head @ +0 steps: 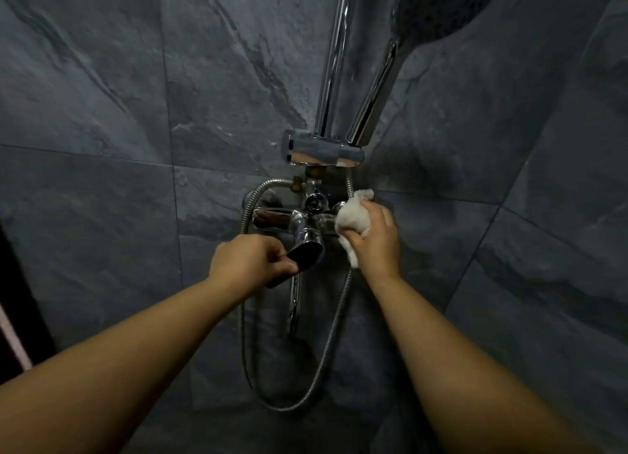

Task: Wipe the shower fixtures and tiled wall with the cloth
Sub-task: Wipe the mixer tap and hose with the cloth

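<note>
And there's the white cloth (pixel 353 220), bunched into a ball and pressed against the right end of the chrome mixer (pixel 307 227), low on the tiled wall (pixel 102 113). The right hand (pixel 375 243) has it firmly, fingers and thumb curled round the wad, with a tail of fabric hanging below the palm. Across on the other side, the left hand (pixel 249 261) is closed on the dark lever (pixel 300 254) at the front of the mixer, thumb underneath and fingers curled over the top. Just above the lever sits a small chrome knob (pixel 315 202), right beside the cloth. A slim spout (pixel 295 304) drops straight down from the mixer between the two forearms. The ribbed metal hose (pixel 326 351) leaves the left side of the mixer, swings down in a long loop under the spout and climbs back up past the right wrist, passing behind the cloth. Higher up, a chrome bracket (pixel 323 151) carries the riser rail (pixel 334 62), and the hand shower (pixel 438 8) leans in its holder, head at the top edge. All around it is dark grey, stone-look tile with thin grout lines.
</note>
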The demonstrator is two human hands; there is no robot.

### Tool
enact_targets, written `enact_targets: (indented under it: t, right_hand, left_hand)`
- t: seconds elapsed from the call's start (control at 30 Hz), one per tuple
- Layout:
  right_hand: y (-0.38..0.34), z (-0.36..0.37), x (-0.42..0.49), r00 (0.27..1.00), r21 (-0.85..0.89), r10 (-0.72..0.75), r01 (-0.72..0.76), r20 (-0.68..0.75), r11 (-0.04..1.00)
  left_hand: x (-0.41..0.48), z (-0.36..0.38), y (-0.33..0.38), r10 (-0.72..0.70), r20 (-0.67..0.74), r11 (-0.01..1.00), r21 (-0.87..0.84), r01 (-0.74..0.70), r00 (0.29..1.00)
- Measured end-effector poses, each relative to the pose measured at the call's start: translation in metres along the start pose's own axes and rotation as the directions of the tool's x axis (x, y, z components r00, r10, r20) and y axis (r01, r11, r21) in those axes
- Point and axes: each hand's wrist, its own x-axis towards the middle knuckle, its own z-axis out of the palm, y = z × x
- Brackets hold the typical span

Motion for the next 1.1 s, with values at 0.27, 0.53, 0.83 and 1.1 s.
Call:
enact_targets:
  t: [0.27, 0.53, 0.83, 1.1]
  right_hand:
    - [0.029, -0.021, -0.002, 0.991, 0.248, -0.060, 0.088, -0.118, 0.965]
    - [0.033, 0.024, -0.001, 0.698, -0.144, -0.700, 0.716, 0.152, 0.683]
    - [0.051, -0.032, -0.008, 0.976, 0.425, -0.215, 0.176, 0.045, 0.888]
    - [0.010, -0.057, 0.058, 0.737, 0.492, -0.148, -0.274, 0.659, 0.827]
  left_hand:
    - [-0.005, 0.001, 0.008, -0.054, 0.024, 0.994, -0.098, 0.056, 0.998]
    - [-0.006, -0.002, 0.019, -0.144, -0.073, 0.983, -0.129, 0.133, 0.987]
    - [-0.014, 0.004, 0.065, -0.128, -0.301, 0.987, -0.128, 0.094, 0.945]
    - [-0.010, 0.010, 0.102, -0.135, -0.333, 0.921, -0.389, -0.005, 0.933]
